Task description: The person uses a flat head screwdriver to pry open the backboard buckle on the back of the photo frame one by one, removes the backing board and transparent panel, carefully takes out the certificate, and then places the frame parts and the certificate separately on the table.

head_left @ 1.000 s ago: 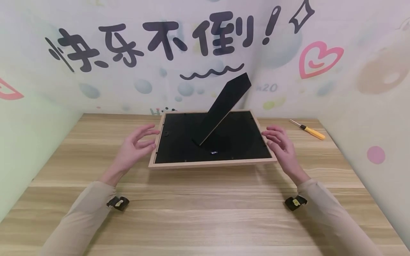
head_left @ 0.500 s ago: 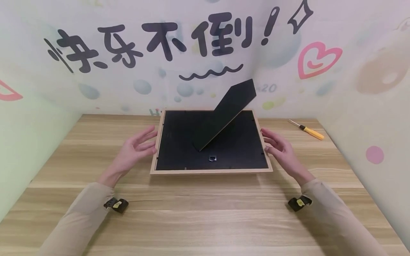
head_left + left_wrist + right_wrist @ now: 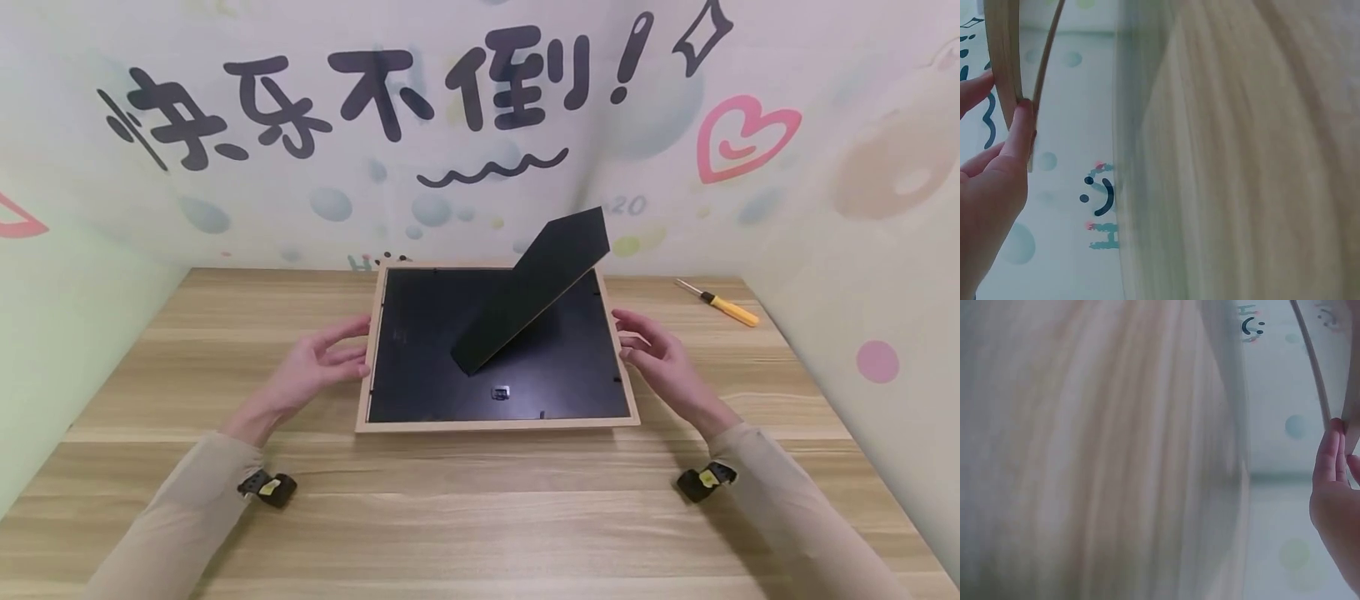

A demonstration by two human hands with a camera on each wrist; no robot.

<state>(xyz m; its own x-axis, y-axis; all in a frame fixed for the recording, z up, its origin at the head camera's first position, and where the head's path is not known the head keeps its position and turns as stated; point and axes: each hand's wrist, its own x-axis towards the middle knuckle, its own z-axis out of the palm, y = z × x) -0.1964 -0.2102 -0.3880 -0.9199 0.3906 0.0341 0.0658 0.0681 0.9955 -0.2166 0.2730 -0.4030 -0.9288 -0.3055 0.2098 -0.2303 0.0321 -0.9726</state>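
Around the frame (image 3: 498,425), the table (image 3: 465,517) lies bare in front, wide enough for either arm to pass. Left of the frame the left hand (image 3: 315,367) fills the near gap; right of it the right hand (image 3: 660,358) does likewise. Above the frame the stand (image 3: 534,287) slants up, blocking a straight reach across. Beyond the frame's right rear corner lies a screwdriver (image 3: 716,302). Behind the frame the wall (image 3: 480,125) closes off passage.
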